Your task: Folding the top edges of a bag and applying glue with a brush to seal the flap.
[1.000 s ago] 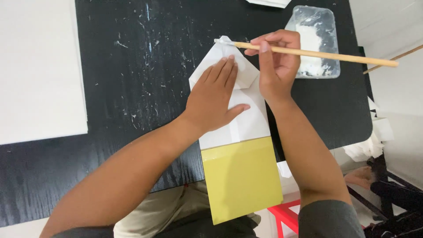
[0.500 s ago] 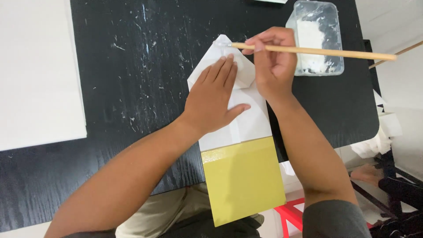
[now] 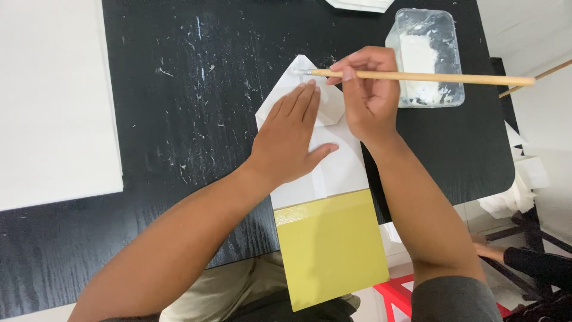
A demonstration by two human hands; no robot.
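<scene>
Two bare forearms enter from the bottom edge, seen from above. The left hand point(image 3: 290, 140) wears nothing: no ring, watch or glove, and its forearm is uncovered up to the frame edge. The right hand point(image 3: 368, 95) is equally unadorned, with short, plain fingernails. A grey sleeve point(image 3: 456, 300) of smooth fabric covers the right arm above the elbow and ends in a straight hem. Between the arms, low in the picture, the lap shows khaki trousers point(image 3: 223, 292), with a strip of darker cloth at the very bottom edge.
</scene>
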